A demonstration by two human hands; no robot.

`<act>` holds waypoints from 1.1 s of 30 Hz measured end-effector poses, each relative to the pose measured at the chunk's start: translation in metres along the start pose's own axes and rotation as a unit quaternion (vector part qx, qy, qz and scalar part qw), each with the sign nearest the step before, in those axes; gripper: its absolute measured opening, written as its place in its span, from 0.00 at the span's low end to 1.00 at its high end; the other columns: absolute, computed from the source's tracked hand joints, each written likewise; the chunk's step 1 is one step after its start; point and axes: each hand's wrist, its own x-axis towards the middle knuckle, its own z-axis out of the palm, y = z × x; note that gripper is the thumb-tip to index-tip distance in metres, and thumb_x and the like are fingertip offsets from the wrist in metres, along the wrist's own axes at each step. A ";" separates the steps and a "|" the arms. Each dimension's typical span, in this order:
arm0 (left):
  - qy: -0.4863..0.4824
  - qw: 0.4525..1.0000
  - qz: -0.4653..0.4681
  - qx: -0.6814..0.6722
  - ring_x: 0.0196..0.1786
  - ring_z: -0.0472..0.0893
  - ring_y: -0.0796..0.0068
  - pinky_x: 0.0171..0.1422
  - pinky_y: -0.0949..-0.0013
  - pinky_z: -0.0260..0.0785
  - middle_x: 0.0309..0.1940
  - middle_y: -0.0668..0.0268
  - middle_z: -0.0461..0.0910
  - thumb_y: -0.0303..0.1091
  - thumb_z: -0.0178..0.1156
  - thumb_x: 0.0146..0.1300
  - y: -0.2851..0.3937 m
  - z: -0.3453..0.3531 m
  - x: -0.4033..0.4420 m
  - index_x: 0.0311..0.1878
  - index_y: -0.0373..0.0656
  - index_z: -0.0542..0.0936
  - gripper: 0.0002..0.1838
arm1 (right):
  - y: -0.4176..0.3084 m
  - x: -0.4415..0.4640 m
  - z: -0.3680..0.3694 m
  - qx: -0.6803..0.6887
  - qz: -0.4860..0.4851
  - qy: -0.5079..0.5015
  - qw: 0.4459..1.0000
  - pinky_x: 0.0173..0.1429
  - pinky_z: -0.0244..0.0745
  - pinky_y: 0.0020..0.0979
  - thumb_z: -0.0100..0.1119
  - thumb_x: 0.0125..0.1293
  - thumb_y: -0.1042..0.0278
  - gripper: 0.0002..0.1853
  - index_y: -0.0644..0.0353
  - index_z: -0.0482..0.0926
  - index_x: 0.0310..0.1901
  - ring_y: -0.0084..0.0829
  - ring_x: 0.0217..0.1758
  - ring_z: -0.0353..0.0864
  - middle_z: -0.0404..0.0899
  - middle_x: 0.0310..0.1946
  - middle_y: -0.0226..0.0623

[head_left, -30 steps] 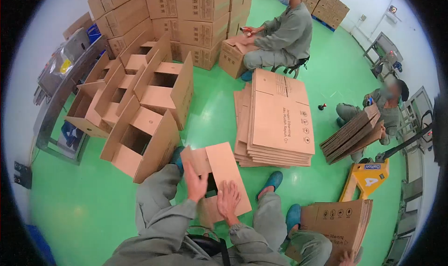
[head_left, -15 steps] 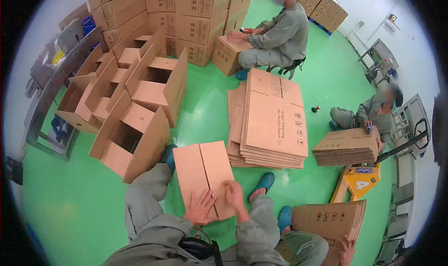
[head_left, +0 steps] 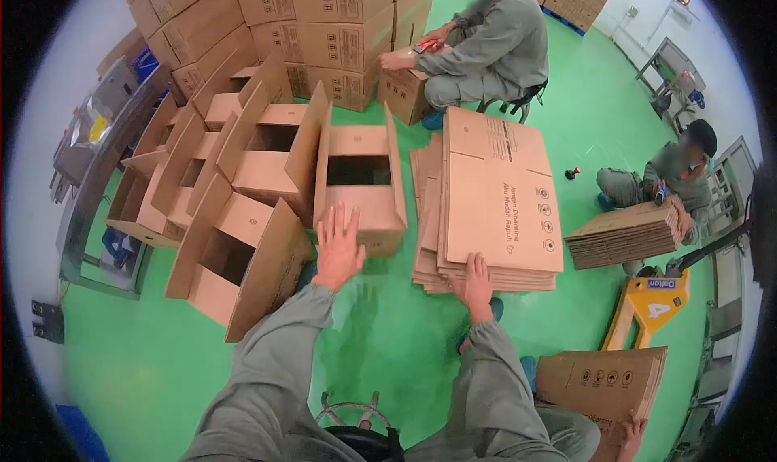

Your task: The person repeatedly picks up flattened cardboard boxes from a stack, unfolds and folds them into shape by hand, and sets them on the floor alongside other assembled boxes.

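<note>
My left hand [head_left: 340,247] is spread at the near side of an upright carton [head_left: 379,238], whose top flaps stand open around a dark inside. Whether the palm touches the carton I cannot tell. My right hand [head_left: 477,285] rests with fingers extended on the near edge of a stack of flat cardboard [head_left: 502,211]. Left of the upright carton, several more open-topped cartons [head_left: 279,251] stand close together on the green floor.
Closed cartons [head_left: 328,49] are piled at the back. A seated person [head_left: 498,49] works at a box; another person [head_left: 676,170] handles flat cardboard. Lower right, a co-worker's hand [head_left: 631,438] holds folded cartons [head_left: 603,381] near a yellow pallet jack [head_left: 651,304].
The carton from my lap now stands on the floor with its top flaps open, beside the other cartons. My left hand reached forward, and my right hand moved onto the flat stack.
</note>
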 end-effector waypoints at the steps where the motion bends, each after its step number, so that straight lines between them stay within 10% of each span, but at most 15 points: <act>1: 0.006 0.999 -0.003 -0.050 0.77 0.45 0.45 0.74 0.37 0.46 0.76 0.48 0.46 0.38 0.65 0.54 0.005 -0.003 -0.008 0.75 0.45 0.53 0.47 | -0.004 -0.009 0.000 -0.013 -0.007 0.032 0.999 0.68 0.60 0.53 0.62 0.60 0.47 0.42 0.65 0.60 0.68 0.50 0.73 0.58 0.59 0.70 0.54; 9: -0.125 0.959 -0.076 -0.243 0.73 0.55 0.40 0.74 0.50 0.53 0.73 0.39 0.50 0.44 0.64 0.55 0.021 0.059 -0.098 0.74 0.39 0.55 0.46 | -0.049 -0.146 0.032 0.144 0.139 0.010 0.980 0.65 0.61 0.53 0.56 0.66 0.44 0.33 0.66 0.68 0.61 0.43 0.65 0.68 0.73 0.58 0.48; 11: -0.163 0.943 -0.096 -0.273 0.73 0.57 0.41 0.74 0.49 0.53 0.72 0.40 0.52 0.44 0.64 0.56 0.031 0.061 -0.110 0.74 0.39 0.55 0.45 | -0.028 -0.157 0.107 0.434 0.445 0.202 0.757 0.64 0.63 0.50 0.55 0.69 0.48 0.29 0.62 0.66 0.62 0.40 0.63 0.69 0.76 0.51 0.40; 12: -0.211 0.924 -0.119 -0.296 0.72 0.58 0.42 0.74 0.48 0.54 0.72 0.41 0.54 0.45 0.63 0.58 0.034 0.064 -0.121 0.74 0.39 0.56 0.44 | -0.030 -0.153 0.094 0.434 0.445 0.205 0.756 0.64 0.63 0.50 0.55 0.69 0.48 0.29 0.62 0.66 0.62 0.40 0.63 0.69 0.76 0.51 0.40; 14: -0.227 0.912 -0.107 -0.326 0.71 0.61 0.43 0.73 0.49 0.57 0.71 0.41 0.56 0.48 0.62 0.59 0.034 0.071 -0.135 0.73 0.38 0.56 0.44 | -0.028 -0.131 0.061 0.888 0.355 0.049 0.287 0.61 0.68 0.46 0.56 0.71 0.51 0.26 0.58 0.64 0.62 0.38 0.58 0.72 0.76 0.49 0.36; 19: -0.270 0.842 -0.130 -0.449 0.68 0.67 0.50 0.68 0.53 0.65 0.68 0.43 0.63 0.55 0.61 0.62 0.041 0.018 -0.101 0.70 0.35 0.62 0.42 | -0.052 -0.111 -0.013 0.828 0.324 0.079 0.451 0.53 0.77 0.38 0.52 0.74 0.59 0.20 0.57 0.67 0.62 0.31 0.52 0.78 0.75 0.53 0.32; 23: -0.195 0.564 -0.250 -0.763 0.55 0.78 0.62 0.55 0.65 0.72 0.54 0.54 0.77 0.57 0.58 0.66 0.067 -0.076 -0.052 0.62 0.34 0.72 0.34 | -0.088 -0.184 -0.098 0.895 0.207 0.066 0.389 0.58 0.76 0.37 0.54 0.71 0.62 0.23 0.57 0.65 0.65 0.29 0.60 0.75 0.73 0.60 0.33; 30: -0.079 0.795 -0.088 -0.595 0.48 0.82 0.56 0.51 0.59 0.73 0.44 0.50 0.83 0.44 0.60 0.60 0.050 -0.155 -0.056 0.57 0.37 0.76 0.25 | -0.157 -0.328 -0.073 0.878 0.308 -0.135 0.340 0.64 0.71 0.42 0.52 0.71 0.49 0.29 0.59 0.65 0.66 0.37 0.63 0.73 0.73 0.61 0.40; 32: 0.070 0.886 -0.049 -0.456 0.46 0.82 0.44 0.51 0.52 0.72 0.41 0.43 0.82 0.37 0.58 0.55 0.051 -0.144 -0.087 0.54 0.38 0.77 0.23 | -0.157 -0.347 -0.047 0.800 0.282 -0.361 0.388 0.31 0.75 0.32 0.54 0.69 0.43 0.24 0.58 0.81 0.30 0.32 0.23 0.79 0.82 0.21 0.37; 33: 0.072 0.888 -0.049 -0.451 0.46 0.82 0.44 0.51 0.52 0.72 0.41 0.43 0.82 0.37 0.58 0.55 0.053 -0.140 -0.097 0.54 0.38 0.77 0.23 | -0.151 -0.342 -0.035 0.802 0.279 -0.363 0.384 0.31 0.75 0.32 0.54 0.69 0.43 0.24 0.58 0.81 0.30 0.32 0.23 0.79 0.82 0.21 0.37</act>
